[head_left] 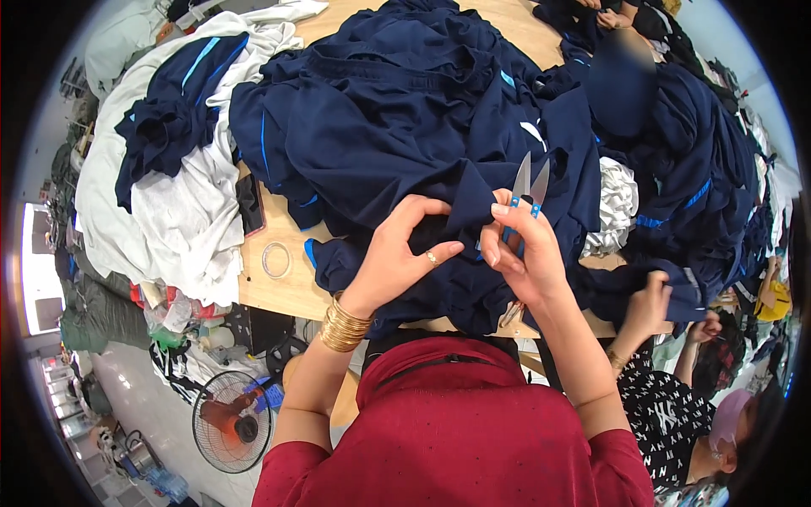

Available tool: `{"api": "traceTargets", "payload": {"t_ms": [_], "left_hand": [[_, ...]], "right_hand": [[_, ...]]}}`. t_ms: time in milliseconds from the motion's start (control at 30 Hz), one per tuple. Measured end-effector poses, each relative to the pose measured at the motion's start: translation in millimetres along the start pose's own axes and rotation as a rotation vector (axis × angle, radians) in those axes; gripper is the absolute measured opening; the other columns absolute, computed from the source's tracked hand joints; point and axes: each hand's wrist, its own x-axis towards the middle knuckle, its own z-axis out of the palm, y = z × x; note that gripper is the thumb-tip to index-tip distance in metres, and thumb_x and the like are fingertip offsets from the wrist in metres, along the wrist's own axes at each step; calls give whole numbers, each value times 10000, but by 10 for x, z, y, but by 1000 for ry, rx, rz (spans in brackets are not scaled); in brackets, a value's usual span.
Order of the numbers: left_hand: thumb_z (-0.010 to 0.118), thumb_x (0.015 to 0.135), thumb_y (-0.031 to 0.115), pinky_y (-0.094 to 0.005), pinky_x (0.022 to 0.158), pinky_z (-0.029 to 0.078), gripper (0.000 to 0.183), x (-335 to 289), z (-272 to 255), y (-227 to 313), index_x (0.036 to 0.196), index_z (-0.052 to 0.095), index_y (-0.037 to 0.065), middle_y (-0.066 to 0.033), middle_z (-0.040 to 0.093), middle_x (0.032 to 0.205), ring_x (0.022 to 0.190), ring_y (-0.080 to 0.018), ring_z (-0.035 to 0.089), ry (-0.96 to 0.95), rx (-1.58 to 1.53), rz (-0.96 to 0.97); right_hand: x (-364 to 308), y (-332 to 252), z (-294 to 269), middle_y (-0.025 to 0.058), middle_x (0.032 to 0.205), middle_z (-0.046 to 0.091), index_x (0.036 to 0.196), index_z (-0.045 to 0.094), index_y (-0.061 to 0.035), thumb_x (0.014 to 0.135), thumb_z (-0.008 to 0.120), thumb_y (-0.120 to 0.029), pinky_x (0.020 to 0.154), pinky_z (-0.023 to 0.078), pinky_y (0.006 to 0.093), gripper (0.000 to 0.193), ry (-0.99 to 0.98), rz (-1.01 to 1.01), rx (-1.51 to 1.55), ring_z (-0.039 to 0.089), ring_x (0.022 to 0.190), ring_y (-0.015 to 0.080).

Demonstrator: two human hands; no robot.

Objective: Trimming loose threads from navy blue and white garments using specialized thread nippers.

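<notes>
My right hand [528, 253] is closed around small thread snips [539, 184] with blue handles. Their two blades point away from me and stand apart. My left hand [401, 253] is at the near side of the navy garment pile [380, 127], thumb and index finger spread. Its index fingertip touches a raised fold of navy cloth [471, 203], which reaches across to the fingertips of my right hand. The other left fingers are mostly hidden. Gold bangles [345, 326] circle my left wrist. An elastic waistband [393, 78] shows on top of the pile.
White cloth [198, 203] with a navy garment [173, 118] on it lies left. A tape ring [276, 260] rests on the wooden table [262, 291]. A fan [232, 422] stands below left. At right, a co-worker's hand [649, 300] handles navy cloth beside a white bundle [617, 203].
</notes>
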Motion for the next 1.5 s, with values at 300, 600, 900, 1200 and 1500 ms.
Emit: {"api": "traceTargets", "payload": {"t_ms": [300,600,900,1200,1500], "left_hand": [[678,793,48,-229,627,438,142,-36,185,110,914,632,-12,-48,598,782,689,-99,558,267,-138,-73],[691,745,24,-274,599,444,157,-225,-139,333,898,654,17,-77,574,769,669,-201,569,38,181,82],[620,866,106,-260,686,487,131,-647,-98,256,941,637,0,-55,604,876,777,-140,595,325,-201,-267],[474,965,197,-361,887,496,232,-524,58,232,980,574,-11,-139,657,935,877,-231,654,321,-1088,-398],[451,964,125,-370,887,497,225,-543,173,236,1096,566,-17,-125,630,1060,981,-209,617,413,-1021,-221]], "right_hand": [[59,-124,-161,43,600,616,834,568,-67,829,614,-135,397,214,178,83,300,-213,-462,339,410,2],[55,-71,57,-10,1046,610,1243,548,-100,704,669,6,705,409,213,563,-389,-297,-804,527,876,67],[207,7,152,24,715,516,826,633,-11,688,703,-7,608,374,249,154,-236,-498,-1075,492,668,124],[-36,90,248,56,805,597,968,638,-59,660,680,21,620,466,260,321,-197,-636,-1181,607,688,182],[-130,258,175,25,863,641,979,631,12,828,669,-96,728,445,189,190,83,-252,-751,571,791,55]]}}
